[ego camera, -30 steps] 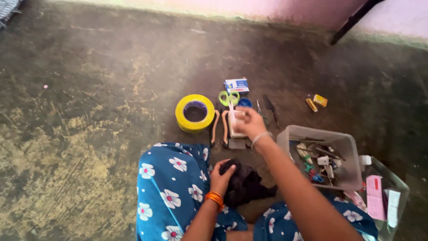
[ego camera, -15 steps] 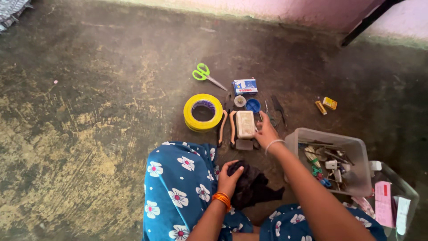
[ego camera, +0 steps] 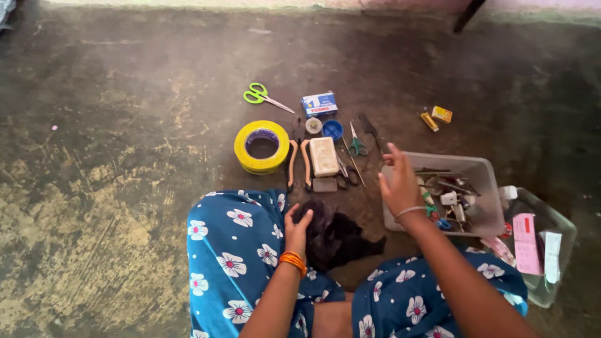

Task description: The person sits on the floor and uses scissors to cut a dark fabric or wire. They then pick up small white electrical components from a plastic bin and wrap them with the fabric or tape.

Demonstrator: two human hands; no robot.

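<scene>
The dark cloth bundle (ego camera: 335,238) lies on the floor between the knees, and the left hand (ego camera: 295,226) rests against its near edge with fingers curled onto the fabric; whether it actually grips the cloth cannot be told from this angle. The right hand (ego camera: 399,183) hangs released, fingers spread and holding nothing, over the near rim of the grey plastic bin (ego camera: 485,170) of small tools. Just ahead of both hands sit a cream block (ego camera: 323,156) and orange-handled pliers (ego camera: 292,164); further left is the yellow tape roll (ego camera: 261,146), beyond it the green scissors (ego camera: 261,96). For a clean pick from the bin, the open hand should settle on one item before closing, while the other steadies the cloth.
</scene>
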